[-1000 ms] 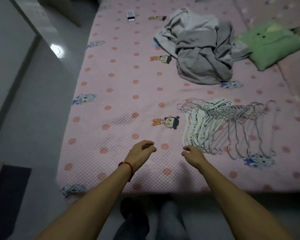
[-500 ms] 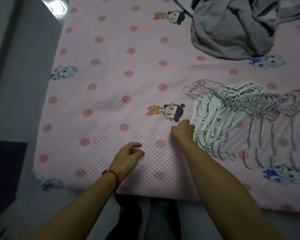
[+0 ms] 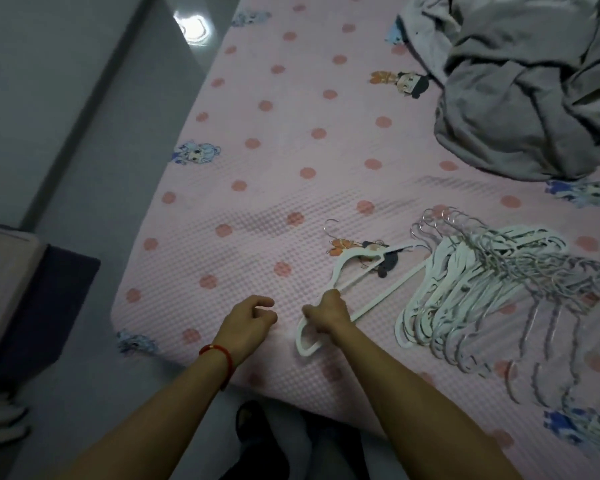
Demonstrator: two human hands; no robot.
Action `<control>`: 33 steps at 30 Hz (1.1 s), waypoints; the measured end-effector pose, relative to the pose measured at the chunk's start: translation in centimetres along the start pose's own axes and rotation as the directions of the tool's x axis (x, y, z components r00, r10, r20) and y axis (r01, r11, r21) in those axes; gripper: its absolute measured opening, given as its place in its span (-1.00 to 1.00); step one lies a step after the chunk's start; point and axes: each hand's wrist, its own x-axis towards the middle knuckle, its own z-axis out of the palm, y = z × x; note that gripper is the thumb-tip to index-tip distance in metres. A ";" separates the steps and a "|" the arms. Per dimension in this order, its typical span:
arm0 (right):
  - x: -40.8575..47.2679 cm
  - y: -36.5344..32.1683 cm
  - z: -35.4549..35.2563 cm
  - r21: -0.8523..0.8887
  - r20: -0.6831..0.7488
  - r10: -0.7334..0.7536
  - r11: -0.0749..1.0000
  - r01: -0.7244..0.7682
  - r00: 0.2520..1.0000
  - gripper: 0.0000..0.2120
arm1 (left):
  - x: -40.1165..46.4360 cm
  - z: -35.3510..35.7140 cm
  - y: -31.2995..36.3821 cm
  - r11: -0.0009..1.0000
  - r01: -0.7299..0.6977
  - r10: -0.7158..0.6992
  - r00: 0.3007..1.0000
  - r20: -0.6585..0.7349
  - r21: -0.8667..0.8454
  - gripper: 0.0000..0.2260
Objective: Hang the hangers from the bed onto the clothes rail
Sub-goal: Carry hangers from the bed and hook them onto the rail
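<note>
A pile of white plastic and thin metal hangers (image 3: 492,282) lies on the pink spotted bed (image 3: 274,161), hooks pointing away from me. One white hanger (image 3: 357,268) is pulled out to the left of the pile. My right hand (image 3: 326,311) grips its lower end near the bed's front edge. My left hand (image 3: 248,322), with a red cord at the wrist, hovers just left of it with fingers loosely curled, holding nothing. No clothes rail is in view.
A crumpled grey garment (image 3: 520,88) lies at the far right of the bed. A dark box or mat (image 3: 39,313) sits on the grey floor (image 3: 94,174) to the left. My legs show below the bed's edge.
My right hand took hold of one white hanger and drew it left, out of the pile, toward the bed's front edge. The left hand stayed close by, still holding nothing.
</note>
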 end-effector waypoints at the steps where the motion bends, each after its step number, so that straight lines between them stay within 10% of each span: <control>1: -1.3 -0.9 1.0 -0.002 0.052 -0.048 0.999 0.048 0.998 -0.39 | -0.3 -0.8 -0.1 1.000 0.002 -0.003 1.000 -0.022 -0.011 -0.75; 6: -8.7 -5.2 4.6 -0.057 0.375 -0.349 0.916 0.397 0.859 -0.64 | -1.8 -5.4 -1.7 0.987 0.053 -0.068 0.992 -0.102 -0.150 -0.50; 11: -14.4 -9.5 7.8 -0.077 0.706 -0.484 0.674 0.735 0.517 -0.64 | -5.8 -11.0 -5.1 0.904 0.040 -0.146 0.964 -0.221 -0.426 -0.44; 18: -24.7 -15.2 14.9 -0.111 0.918 -0.358 0.177 0.978 0.169 -0.65 | -17.2 -17.9 -15.3 0.368 -0.198 -0.283 0.907 -0.313 -0.908 -0.93; 23: -36.0 -20.9 21.6 -0.012 0.897 -0.418 -0.343 0.939 -0.141 -0.75 | -27.8 -19.5 -25.4 0.368 -0.348 -0.509 0.700 -0.501 -0.862 -0.92; 28: -52.6 -18.9 30.2 0.405 0.751 -0.350 -0.426 0.809 -0.560 -0.32 | -38.4 -17.2 -34.5 0.458 -0.346 -0.608 0.549 -0.573 -0.819 -0.89; 33: -63.9 -11.9 37.7 0.548 0.729 -0.072 -0.533 0.644 -0.680 -0.38 | -47.7 -13.5 -41.8 0.550 -0.262 -0.715 0.342 -0.609 -0.793 -0.90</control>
